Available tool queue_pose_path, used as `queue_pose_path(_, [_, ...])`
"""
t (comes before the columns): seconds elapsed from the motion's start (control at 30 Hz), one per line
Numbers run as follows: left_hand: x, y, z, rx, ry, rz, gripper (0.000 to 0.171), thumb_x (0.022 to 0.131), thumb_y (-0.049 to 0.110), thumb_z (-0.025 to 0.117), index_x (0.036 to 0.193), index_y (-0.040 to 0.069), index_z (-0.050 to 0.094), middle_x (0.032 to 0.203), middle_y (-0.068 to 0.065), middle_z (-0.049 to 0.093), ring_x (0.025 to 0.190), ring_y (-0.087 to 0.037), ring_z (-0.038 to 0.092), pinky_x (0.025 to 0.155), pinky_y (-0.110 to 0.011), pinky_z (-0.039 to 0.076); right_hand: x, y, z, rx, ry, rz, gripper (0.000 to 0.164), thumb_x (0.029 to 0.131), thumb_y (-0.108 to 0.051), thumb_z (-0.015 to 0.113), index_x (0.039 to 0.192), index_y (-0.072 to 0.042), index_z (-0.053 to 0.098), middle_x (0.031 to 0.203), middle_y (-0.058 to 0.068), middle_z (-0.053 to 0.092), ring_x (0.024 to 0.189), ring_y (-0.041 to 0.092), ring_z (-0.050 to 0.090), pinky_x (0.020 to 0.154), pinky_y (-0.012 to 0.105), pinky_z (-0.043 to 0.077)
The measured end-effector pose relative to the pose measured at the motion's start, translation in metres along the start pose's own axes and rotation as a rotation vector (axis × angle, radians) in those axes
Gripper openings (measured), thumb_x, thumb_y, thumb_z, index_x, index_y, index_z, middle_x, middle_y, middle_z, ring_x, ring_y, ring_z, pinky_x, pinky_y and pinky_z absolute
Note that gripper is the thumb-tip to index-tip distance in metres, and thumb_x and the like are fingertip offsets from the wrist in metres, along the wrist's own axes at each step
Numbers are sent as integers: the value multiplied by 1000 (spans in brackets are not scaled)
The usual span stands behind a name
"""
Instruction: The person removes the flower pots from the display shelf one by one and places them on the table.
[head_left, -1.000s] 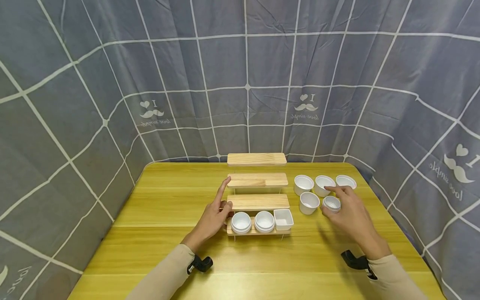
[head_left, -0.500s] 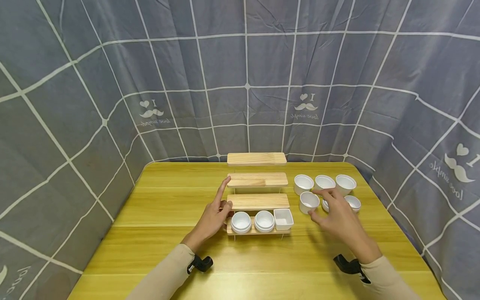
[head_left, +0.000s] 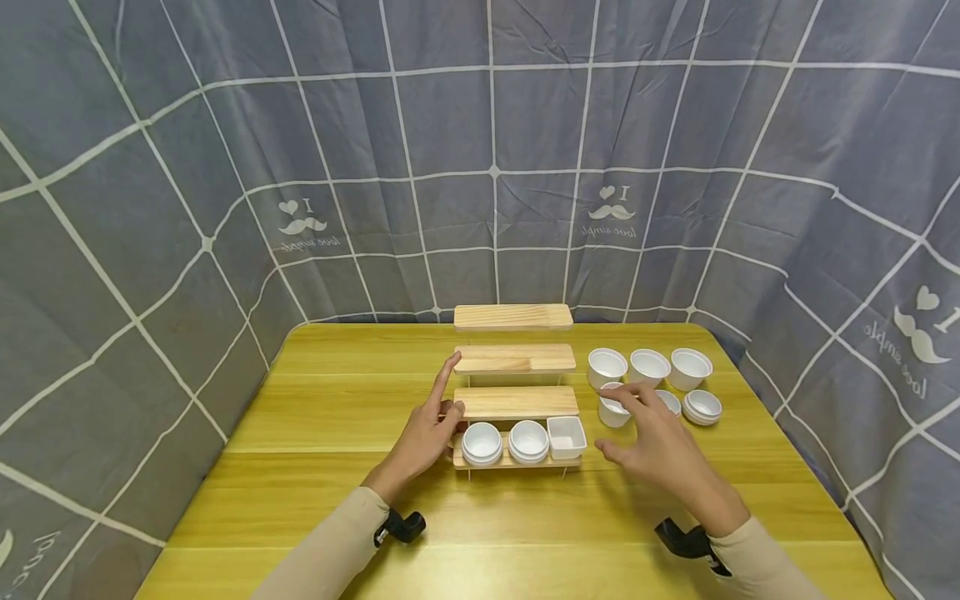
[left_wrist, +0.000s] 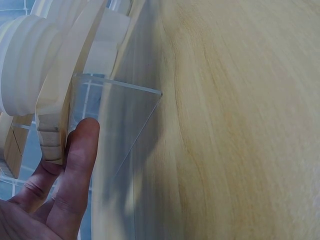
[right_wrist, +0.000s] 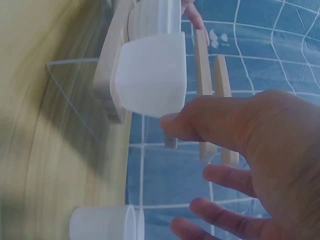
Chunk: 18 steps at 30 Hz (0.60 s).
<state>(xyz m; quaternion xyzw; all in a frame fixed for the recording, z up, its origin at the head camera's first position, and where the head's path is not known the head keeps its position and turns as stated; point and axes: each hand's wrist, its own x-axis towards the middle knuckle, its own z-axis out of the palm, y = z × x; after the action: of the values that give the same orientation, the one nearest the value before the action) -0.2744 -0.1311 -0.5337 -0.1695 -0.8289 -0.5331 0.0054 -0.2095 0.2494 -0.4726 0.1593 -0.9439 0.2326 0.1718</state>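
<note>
A tiered wooden stand (head_left: 517, 403) has two round white cups, each looking stacked (head_left: 482, 444), and a square white cup (head_left: 567, 439) on its lowest shelf. My left hand (head_left: 420, 440) holds the stand's left side. In the left wrist view, a digit lies under a board's end (left_wrist: 50, 137) while other fingers show behind it. Between the stand and the loose cups hovers my right hand (head_left: 667, 450), thumb and fingers spread, holding nothing. Its fingers partly hide a white cup (head_left: 612, 416) in the head view; the right wrist view has its thumb overlapping the square cup (right_wrist: 152, 75).
Behind my right hand stand three white cups (head_left: 688, 368) in a row. Nearer are two low, stacked-looking round cups (head_left: 702, 407), one partly covered by the hand. Upper shelves (head_left: 513, 317) rise at the back; a grey checked curtain (head_left: 495, 125) surrounds the yellow wooden table (head_left: 337, 392).
My right hand has let go of a low round cup at the right and moved left toward the stand, fingers spreading. My left hand has stayed put.
</note>
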Motion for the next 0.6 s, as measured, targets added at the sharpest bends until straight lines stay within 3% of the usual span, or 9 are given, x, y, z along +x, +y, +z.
queue_pose_path(0.17, [0,-1,1,1,4,3,79,124,27,53,182,63,14,82,-10,67,81,-22,67,56,-44,69,-1,-4,3,16,-31,-7,77,84,-20,105,153,-14,74,148,21,68,118,39,77,80,57,68])
queue_pose_path(0.6, [-1,1,0,0,4,1,80,123,27,54,182,63,14,81,-11,65,82,-22,69,55,-40,69,-4,-17,18,20,-14,-119,81,79,-19,109,152,-16,75,147,14,68,128,34,74,98,56,69])
